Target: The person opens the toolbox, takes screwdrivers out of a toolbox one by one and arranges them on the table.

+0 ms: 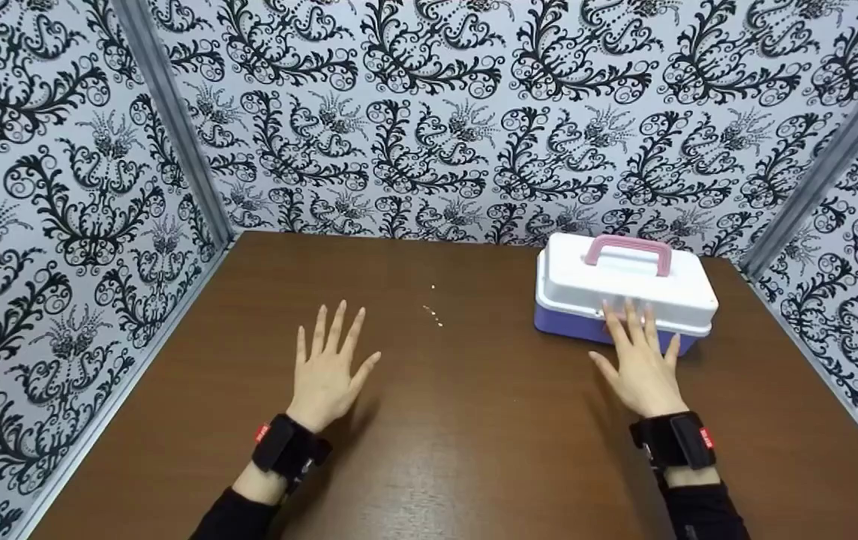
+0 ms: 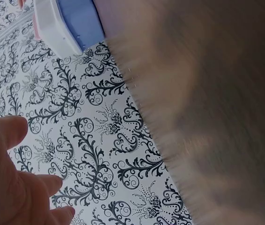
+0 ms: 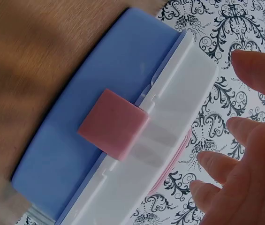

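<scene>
A storage box with a white lid, a purple-blue base and a pink handle stands at the table's back right. In the right wrist view its pink latch lies over the seam between lid and base, which meet. My right hand hovers in front of the box with fingers spread and holds nothing; whether a fingertip touches it I cannot tell. Over the left half of the table is my left hand, palm down, fingers straight and apart, holding nothing. The box also shows in the left wrist view, at the top.
The brown table is bounded by patterned walls at the back and both sides. Small pale marks lie near its middle. Black bands wrap both wrists.
</scene>
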Tool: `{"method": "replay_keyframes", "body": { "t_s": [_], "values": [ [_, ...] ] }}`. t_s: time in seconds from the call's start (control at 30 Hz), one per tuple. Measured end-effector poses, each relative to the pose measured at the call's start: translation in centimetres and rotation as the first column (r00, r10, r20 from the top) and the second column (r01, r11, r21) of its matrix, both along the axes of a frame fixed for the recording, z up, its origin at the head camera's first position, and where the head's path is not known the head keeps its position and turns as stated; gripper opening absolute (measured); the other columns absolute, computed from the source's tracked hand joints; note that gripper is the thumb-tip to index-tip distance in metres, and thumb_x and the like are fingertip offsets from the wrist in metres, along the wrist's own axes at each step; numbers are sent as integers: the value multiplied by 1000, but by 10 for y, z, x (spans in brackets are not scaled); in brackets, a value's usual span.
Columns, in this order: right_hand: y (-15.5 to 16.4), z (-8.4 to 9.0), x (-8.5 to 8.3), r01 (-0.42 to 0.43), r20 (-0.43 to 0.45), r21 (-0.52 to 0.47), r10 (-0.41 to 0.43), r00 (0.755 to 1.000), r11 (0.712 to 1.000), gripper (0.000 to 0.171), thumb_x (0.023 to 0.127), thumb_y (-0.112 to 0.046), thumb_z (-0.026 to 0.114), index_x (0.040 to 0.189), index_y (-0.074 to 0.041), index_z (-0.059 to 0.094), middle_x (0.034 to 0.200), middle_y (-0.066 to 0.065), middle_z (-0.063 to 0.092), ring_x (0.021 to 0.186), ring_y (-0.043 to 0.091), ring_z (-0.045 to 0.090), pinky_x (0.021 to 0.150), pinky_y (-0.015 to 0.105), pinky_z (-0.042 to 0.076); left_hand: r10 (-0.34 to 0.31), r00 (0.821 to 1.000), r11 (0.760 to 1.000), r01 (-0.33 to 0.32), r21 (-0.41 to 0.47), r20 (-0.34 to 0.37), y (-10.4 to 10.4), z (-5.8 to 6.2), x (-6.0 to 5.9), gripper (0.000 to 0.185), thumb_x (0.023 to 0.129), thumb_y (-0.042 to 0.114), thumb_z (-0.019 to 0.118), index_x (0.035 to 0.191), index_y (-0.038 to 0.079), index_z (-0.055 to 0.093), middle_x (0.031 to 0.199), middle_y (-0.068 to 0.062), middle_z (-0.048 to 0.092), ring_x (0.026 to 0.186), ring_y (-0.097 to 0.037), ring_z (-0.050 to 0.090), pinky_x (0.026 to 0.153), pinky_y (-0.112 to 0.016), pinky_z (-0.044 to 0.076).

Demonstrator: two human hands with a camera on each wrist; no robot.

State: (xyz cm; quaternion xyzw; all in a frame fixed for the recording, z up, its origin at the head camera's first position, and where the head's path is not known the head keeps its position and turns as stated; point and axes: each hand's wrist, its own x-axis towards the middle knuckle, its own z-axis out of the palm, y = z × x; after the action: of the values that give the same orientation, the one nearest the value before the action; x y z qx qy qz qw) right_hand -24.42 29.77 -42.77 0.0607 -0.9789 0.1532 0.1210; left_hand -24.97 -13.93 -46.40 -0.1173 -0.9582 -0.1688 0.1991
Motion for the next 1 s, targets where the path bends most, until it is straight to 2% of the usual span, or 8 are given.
{"method": "replay_keyframes", "body": {
  "t_s": [0.27,0.5,0.77,1.0],
  "values": [
    [-5,-1,-2,-9,1,7,9,1000,1000,76,98,-34,58,160,-22,15,165,20,6,150,48,0,107,82,-1,17,1000,1000,-17,-14,-18,-3,-3,2,68,98,48,51,155,17,32,164,-12,24,152,-38,15,120,-64,7],
    [-4,0,-3,-14,7,14,14,1000,1000,75,98,-35,57,159,-21,15,165,22,7,150,49,2,106,83,1,-14,1000,1000,15,-25,26,2,-3,2,69,99,50,48,157,19,29,165,-12,21,153,-37,13,121,-64,6],
    [6,12,-10,-24,12,29,24,1000,999,76,99,-34,56,160,-22,12,164,24,6,150,49,-3,106,82,-3,-29,999,999,29,-23,26,16,4,-6,69,98,53,47,157,20,29,166,-10,19,153,-36,11,122,-62,4],
    [13,29,-24,-30,9,71,29,1000,997,77,100,-35,54,160,-21,8,163,27,6,148,51,-1,106,81,-5,-44,994,997,50,-53,102,40,10,-17,72,99,60,38,159,25,19,168,-5,8,154,-33,4,123,-59,-2]
  ]
}}
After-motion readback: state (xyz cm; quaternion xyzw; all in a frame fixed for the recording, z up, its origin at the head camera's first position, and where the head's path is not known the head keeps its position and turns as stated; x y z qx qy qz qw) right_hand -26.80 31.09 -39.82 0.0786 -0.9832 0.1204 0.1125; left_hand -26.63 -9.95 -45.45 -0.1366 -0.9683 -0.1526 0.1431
